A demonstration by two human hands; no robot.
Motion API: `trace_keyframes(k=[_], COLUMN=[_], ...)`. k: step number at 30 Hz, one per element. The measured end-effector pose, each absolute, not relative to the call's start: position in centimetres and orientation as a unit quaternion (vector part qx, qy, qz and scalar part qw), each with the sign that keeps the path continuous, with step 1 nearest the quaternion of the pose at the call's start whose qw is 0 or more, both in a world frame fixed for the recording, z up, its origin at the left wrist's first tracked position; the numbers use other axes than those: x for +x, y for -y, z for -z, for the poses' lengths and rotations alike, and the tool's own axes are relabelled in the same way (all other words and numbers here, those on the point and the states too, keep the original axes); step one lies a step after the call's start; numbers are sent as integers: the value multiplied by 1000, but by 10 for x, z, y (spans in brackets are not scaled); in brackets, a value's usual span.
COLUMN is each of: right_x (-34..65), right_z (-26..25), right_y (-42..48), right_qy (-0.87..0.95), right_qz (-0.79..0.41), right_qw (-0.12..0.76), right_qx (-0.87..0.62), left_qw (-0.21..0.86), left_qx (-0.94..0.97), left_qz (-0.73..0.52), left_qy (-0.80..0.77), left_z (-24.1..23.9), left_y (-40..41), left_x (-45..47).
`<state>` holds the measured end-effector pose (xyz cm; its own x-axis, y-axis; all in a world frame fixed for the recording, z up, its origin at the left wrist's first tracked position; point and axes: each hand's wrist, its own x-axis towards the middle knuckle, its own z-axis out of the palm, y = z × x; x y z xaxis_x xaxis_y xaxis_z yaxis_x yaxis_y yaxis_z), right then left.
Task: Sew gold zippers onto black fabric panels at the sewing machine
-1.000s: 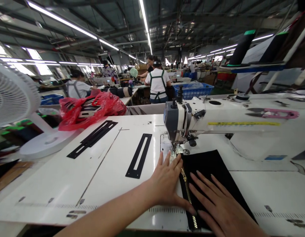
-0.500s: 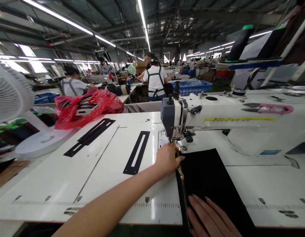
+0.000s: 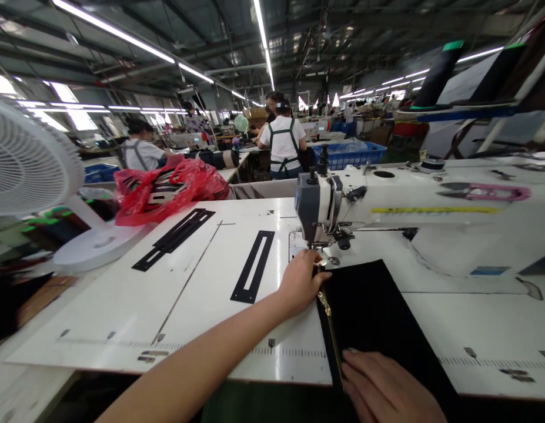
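My left hand (image 3: 302,281) is closed at the upper end of a gold-toothed zipper (image 3: 328,317), just in front of the sewing machine's (image 3: 308,202) presser foot. Its thumb and fingers pinch the zipper's edge; the fingertips are partly hidden. A gold slider sits a little below this hand. The zipper runs along the left edge of a black fabric panel (image 3: 378,311), which lies flat and reaches the table's front edge. Lower down, my right hand (image 3: 389,385) rests flat on the panel beside the zipper, fingers stretched out close together.
A slotted black strip (image 3: 253,267) lies left of my left hand. Several more overlapping strips (image 3: 175,238) are farther left. Behind them is a red plastic bag (image 3: 170,191), with a white fan (image 3: 32,158) beside it. Pink-handled snips (image 3: 497,192) rest on the machine. People work beyond.
The camera view has shifted, so the table and machine appear farther right. My right hand's fingers are closer together on the panel. My left hand stays at the zipper's upper end.
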<state>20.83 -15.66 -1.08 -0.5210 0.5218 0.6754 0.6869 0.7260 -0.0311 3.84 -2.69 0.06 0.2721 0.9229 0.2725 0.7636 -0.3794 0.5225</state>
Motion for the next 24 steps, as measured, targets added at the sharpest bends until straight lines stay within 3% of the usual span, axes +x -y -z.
trace_keyframes(k=[3, 10, 17, 20, 24], right_x=[211, 218, 219, 218, 218], right_z=[-5, 22, 29, 26, 20], right_y=[116, 52, 51, 50, 51], right_qy=[872, 914, 882, 879, 884], right_qz=[39, 57, 73, 64, 38], right_qw=[312, 217, 232, 258, 274], right_qx=[-375, -338, -404, -396, -378], left_qw=[141, 115, 183, 223, 201], left_qx=[807, 823, 828, 801, 811], left_qz=[-277, -233, -151, -171, -184], left_qy=[-501, -505, -508, -528, -517], left_z=[-6, -10, -18, -18, -14], left_y=[42, 66, 59, 52, 48], left_x=[26, 20, 28, 31, 31])
